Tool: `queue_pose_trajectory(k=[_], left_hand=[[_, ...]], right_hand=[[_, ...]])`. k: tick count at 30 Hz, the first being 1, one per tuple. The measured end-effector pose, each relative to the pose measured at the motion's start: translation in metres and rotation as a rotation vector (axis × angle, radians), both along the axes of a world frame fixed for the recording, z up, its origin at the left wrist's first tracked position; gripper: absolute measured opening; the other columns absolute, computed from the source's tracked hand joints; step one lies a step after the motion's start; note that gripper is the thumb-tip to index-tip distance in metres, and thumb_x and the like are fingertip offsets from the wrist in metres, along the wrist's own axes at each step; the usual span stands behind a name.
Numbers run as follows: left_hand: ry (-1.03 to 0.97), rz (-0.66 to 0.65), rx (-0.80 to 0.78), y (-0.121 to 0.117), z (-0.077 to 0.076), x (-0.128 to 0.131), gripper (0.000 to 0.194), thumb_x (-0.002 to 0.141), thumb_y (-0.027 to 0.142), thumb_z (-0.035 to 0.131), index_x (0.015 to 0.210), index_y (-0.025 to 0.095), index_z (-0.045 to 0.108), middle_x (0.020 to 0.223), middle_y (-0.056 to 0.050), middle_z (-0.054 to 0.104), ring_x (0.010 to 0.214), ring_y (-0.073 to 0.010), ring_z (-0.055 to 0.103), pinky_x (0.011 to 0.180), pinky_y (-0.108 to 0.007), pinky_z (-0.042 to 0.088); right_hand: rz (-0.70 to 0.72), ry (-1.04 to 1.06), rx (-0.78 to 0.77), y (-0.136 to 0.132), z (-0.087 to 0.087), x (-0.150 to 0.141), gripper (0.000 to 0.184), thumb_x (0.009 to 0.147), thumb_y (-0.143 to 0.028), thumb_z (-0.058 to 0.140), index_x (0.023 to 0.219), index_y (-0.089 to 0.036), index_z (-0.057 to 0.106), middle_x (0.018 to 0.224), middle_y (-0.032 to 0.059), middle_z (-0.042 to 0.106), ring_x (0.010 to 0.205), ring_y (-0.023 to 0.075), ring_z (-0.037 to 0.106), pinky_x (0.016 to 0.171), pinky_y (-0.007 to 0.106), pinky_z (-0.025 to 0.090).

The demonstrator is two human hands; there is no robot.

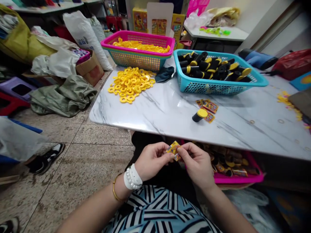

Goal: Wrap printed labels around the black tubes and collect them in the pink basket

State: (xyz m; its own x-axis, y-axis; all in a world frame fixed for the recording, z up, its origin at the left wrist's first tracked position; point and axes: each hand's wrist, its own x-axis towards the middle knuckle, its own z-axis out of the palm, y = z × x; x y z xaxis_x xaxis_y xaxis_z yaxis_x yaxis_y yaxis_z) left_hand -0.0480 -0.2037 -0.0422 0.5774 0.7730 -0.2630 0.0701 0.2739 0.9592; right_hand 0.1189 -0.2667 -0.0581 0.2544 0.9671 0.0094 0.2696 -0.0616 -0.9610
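Between both hands, over my lap and just off the table's front edge, is a small yellow printed sticker (173, 148). My left hand (155, 159) pinches its left side between thumb and fingers. On its right side, the thumb and fingers of my right hand (195, 161) are closed too. Nearest on the tabletop stands a black cylinder with a yellow cap (201, 114). It stands by several printed stickers (211, 106) lying loosely together. Whether the piece in my hands is one layer or more, I cannot tell.
A blue basket (218, 89) holds black-and-yellow cylinders. A pink basket (138, 36) holds yellow parts, with a pile of yellow rings (132, 84) before it. Below the marble-patterned table (145, 118), a pink tray (252, 178) holds printed cylinders. Sacks (85, 38) stand left.
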Motion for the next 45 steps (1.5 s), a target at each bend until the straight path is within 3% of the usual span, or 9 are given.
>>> queue_pose_trajectory(k=[6, 16, 21, 24, 28, 35, 39, 42, 45], left_hand=[[0.049, 0.38, 0.029, -0.02, -0.003, 0.0, 0.029, 0.085, 0.044, 0.067, 0.079, 0.016, 0.06, 0.06, 0.005, 0.05, 0.048, -0.0055, 0.043, 0.044, -0.016, 0.034], [0.025, 0.425, 0.01, -0.039, -0.003, 0.008, 0.031, 0.081, 0.039, 0.072, 0.1, 0.016, 0.079, 0.063, -0.002, 0.065, 0.044, -0.006, 0.043, 0.038, -0.018, 0.032], [0.018, 0.427, -0.032, -0.03, -0.012, 0.005, 0.028, 0.079, 0.038, 0.074, 0.094, 0.016, 0.079, 0.071, -0.003, 0.066, 0.046, -0.0045, 0.04, 0.041, -0.017, 0.031], [0.008, 0.527, -0.079, -0.029, -0.018, 0.002, 0.028, 0.077, 0.042, 0.076, 0.082, 0.014, 0.074, 0.064, 0.001, 0.06, 0.048, -0.0047, 0.039, 0.043, -0.017, 0.033], [0.072, 0.498, 0.058, -0.032, -0.017, 0.001, 0.026, 0.079, 0.04, 0.075, 0.078, 0.015, 0.075, 0.07, -0.001, 0.059, 0.055, -0.0072, 0.047, 0.049, -0.019, 0.039], [0.044, 0.521, 0.184, -0.029, -0.019, 0.0, 0.016, 0.075, 0.032, 0.078, 0.075, 0.016, 0.077, 0.079, -0.004, 0.062, 0.072, -0.0129, 0.058, 0.065, -0.023, 0.05], [0.009, 0.529, 0.11, -0.026, -0.021, -0.007, 0.018, 0.074, 0.032, 0.08, 0.069, 0.015, 0.076, 0.077, -0.004, 0.064, 0.069, -0.0108, 0.058, 0.062, -0.021, 0.048], [-0.014, 0.474, -0.072, -0.026, -0.019, -0.011, 0.026, 0.074, 0.038, 0.081, 0.072, 0.014, 0.074, 0.056, 0.001, 0.059, 0.046, -0.0049, 0.046, 0.043, -0.016, 0.035], [-0.088, 0.444, -0.201, -0.024, -0.015, -0.009, 0.03, 0.072, 0.04, 0.082, 0.079, 0.012, 0.072, 0.055, 0.001, 0.061, 0.035, -0.0015, 0.038, 0.035, -0.014, 0.024]], right_hand=[[-0.13, -0.161, 0.156, -0.01, -0.02, -0.012, 0.028, 0.096, -0.035, 0.057, 0.075, -0.02, 0.067, 0.066, 0.0005, 0.067, 0.058, 0.0134, 0.06, 0.058, 0.025, 0.047], [-0.133, -0.13, 0.201, -0.004, -0.021, -0.013, 0.02, 0.095, -0.031, 0.06, 0.08, -0.022, 0.07, 0.076, 0.0015, 0.071, 0.066, 0.0152, 0.064, 0.063, 0.027, 0.05], [0.005, -0.08, 0.202, -0.007, -0.023, -0.017, 0.011, 0.091, -0.027, 0.065, 0.082, -0.022, 0.069, 0.083, 0.0025, 0.072, 0.076, 0.0177, 0.066, 0.073, 0.03, 0.053], [-0.05, -0.08, 0.207, -0.007, -0.025, -0.017, 0.009, 0.089, -0.027, 0.067, 0.082, -0.022, 0.069, 0.082, 0.0029, 0.071, 0.076, 0.0183, 0.066, 0.073, 0.031, 0.053], [-0.106, -0.088, 0.248, -0.005, -0.025, -0.014, 0.009, 0.088, -0.026, 0.068, 0.08, -0.022, 0.069, 0.081, 0.0026, 0.071, 0.074, 0.0181, 0.066, 0.072, 0.032, 0.053], [0.044, -0.179, 0.264, -0.001, -0.026, -0.022, 0.016, 0.089, -0.025, 0.067, 0.073, -0.022, 0.065, 0.07, 0.0004, 0.066, 0.063, 0.0149, 0.061, 0.059, 0.027, 0.049], [0.158, -0.357, 0.34, 0.005, -0.01, -0.004, 0.014, 0.091, -0.023, 0.064, 0.078, -0.023, 0.068, 0.067, -0.0001, 0.066, 0.058, 0.0138, 0.061, 0.056, 0.026, 0.048], [-0.044, -0.685, 0.525, 0.027, 0.018, 0.032, 0.013, 0.086, -0.028, 0.071, 0.098, -0.025, 0.072, 0.09, 0.0071, 0.071, 0.085, 0.0233, 0.067, 0.079, 0.036, 0.054], [-0.199, -0.97, 0.359, 0.062, 0.043, 0.071, 0.035, 0.085, -0.034, 0.069, 0.118, -0.025, 0.071, 0.121, 0.0131, 0.066, 0.112, 0.0357, 0.06, 0.097, 0.05, 0.048]])
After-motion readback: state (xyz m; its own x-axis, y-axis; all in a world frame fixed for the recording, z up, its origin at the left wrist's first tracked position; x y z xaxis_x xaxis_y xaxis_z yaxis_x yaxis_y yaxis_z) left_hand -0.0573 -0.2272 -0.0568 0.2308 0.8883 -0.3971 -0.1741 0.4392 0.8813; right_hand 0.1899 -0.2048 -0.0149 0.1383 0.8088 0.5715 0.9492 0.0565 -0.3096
